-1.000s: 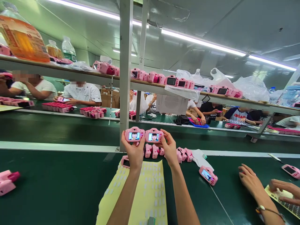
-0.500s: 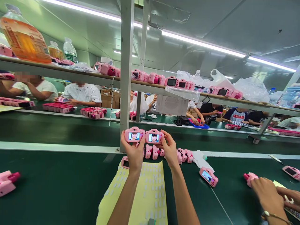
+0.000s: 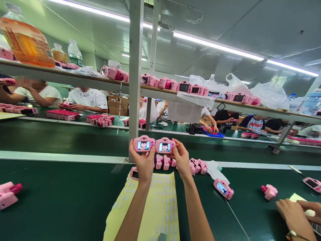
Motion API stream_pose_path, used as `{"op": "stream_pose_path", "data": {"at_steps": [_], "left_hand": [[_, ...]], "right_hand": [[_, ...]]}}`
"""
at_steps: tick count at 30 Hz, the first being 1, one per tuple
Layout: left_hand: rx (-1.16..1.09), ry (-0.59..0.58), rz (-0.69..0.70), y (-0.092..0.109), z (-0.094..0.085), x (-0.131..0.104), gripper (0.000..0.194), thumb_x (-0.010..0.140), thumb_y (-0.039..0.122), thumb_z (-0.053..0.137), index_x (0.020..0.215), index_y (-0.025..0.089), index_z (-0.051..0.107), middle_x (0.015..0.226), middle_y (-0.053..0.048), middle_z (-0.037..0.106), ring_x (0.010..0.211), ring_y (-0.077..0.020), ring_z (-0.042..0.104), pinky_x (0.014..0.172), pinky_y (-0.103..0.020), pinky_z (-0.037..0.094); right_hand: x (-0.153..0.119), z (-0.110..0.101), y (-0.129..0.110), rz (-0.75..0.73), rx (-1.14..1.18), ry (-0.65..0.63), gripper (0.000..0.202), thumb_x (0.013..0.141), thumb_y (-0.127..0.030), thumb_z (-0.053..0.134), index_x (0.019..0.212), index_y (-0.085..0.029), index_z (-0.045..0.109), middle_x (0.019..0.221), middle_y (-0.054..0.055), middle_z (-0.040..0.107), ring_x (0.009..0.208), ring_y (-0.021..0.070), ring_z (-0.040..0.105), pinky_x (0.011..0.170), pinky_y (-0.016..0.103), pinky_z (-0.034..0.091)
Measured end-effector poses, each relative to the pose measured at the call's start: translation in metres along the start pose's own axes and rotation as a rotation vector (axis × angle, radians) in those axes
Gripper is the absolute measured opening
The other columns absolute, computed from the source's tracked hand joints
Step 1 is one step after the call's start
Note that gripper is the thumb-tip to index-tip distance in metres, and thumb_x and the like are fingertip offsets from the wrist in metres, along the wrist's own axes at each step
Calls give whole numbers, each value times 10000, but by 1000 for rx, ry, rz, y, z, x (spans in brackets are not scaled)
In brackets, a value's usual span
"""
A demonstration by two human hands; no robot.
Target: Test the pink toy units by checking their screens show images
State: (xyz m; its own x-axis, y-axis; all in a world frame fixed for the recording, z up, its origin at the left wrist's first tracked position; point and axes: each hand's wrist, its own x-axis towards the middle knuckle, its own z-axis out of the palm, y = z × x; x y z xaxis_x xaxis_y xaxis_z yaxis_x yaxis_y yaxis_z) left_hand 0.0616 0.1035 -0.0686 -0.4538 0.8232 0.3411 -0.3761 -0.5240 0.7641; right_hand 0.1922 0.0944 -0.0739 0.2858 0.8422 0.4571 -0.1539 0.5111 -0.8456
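Note:
Two pink cameras are held up side by side, both screens lit with a portrait. My left hand [image 3: 143, 162] is closed on the left pink camera [image 3: 143, 145]. Fingers of my right hand [image 3: 181, 159] grip the right edge of the right pink camera [image 3: 165, 146]. Below my hands lies a yellow sheet [image 3: 147, 207] with rows of small pale stickers. A row of pink cameras [image 3: 166, 162] stands behind it, partly hidden by my hands. Another camera [image 3: 134, 173] lies by the sheet's top left corner, partly behind my left wrist.
To the right lies a camera with a lit screen [image 3: 223, 188], near a white cloth [image 3: 216, 171]. Another person's hands [image 3: 294, 212] work at the far right, beside a pink camera [image 3: 269, 192]. A metal post [image 3: 135, 83] and loaded shelf [image 3: 160, 91] stand ahead.
The other person's hand at the right has drawn back from the pink camera, which now stands free on the green surface. My hands and the two held cameras have barely moved.

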Motion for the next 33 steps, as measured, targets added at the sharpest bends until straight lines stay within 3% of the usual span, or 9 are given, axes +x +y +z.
{"op": "stream_pose_path", "data": {"at_steps": [33], "left_hand": [[36,-19,36,-4,-2,1,725,929,184,770,1559,281,425,1592,-133,468,1348,-374,567,1071,-629,522]], "right_hand": [[0,-2,1,-8,5,7,568,814,-634,782,1226,-249,717,1036,19,756,708,163,757,618,284,659]]}}
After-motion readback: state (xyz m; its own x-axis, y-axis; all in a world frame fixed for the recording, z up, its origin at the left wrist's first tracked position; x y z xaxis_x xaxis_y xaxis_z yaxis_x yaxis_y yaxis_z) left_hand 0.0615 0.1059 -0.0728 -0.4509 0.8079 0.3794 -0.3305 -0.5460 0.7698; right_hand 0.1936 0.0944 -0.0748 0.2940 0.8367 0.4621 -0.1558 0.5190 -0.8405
